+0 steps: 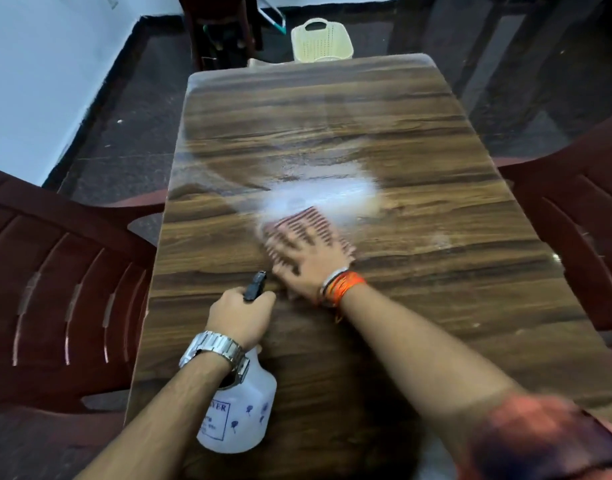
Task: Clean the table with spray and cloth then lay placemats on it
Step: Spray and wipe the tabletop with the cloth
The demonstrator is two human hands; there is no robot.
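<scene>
A long wood-grain table runs away from me. My left hand, with a metal watch on the wrist, grips the black trigger head of a white spray bottle standing near the table's front edge. My right hand, with orange threads on the wrist, presses flat on a pink striped cloth at the table's middle; both are blurred by motion. A pale wet patch of spray lies just beyond the cloth. No placemats are in view.
Dark red plastic chairs stand at the left and right sides of the table. A cream plastic basket sits past the far end. The floor is dark; a white wall rises at the far left.
</scene>
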